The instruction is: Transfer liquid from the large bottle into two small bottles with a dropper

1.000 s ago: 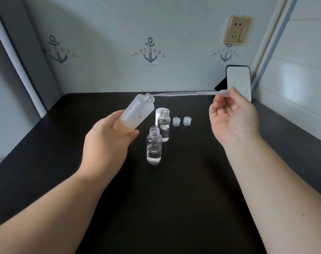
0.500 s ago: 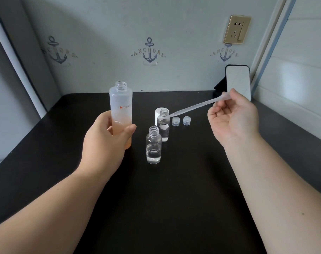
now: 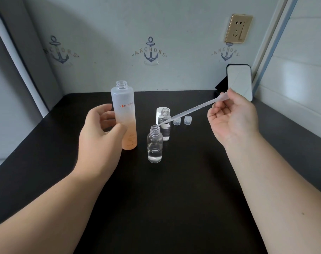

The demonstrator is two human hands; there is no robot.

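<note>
At a matte black tabletop [image 3: 174, 198] set into a corner of pale grey walls printed with navy anchor emblems [image 3: 150, 51], a person works with both bare hands. The left hand [image 3: 101, 136] curls around a tall frosted plastic bottle [image 3: 124, 114] fading from white to orange, uncapped and upright on the surface. The right hand [image 3: 233, 118] pinches the bulb end of a translucent plastic dropper [image 3: 190, 110], whose tip slants down to just above the mouth of the nearer small clear glass bottle [image 3: 155, 144], which holds a little clear liquid. A second small clear glass bottle [image 3: 164, 125] stands just behind it, in front of a white cylindrical cap [image 3: 158, 114]. Two small translucent caps [image 3: 188, 120] sit near it to the right. A brass-coloured wall socket [image 3: 238, 28] hangs above a black-framed mirror [image 3: 239, 80] propped in the right corner.
</note>
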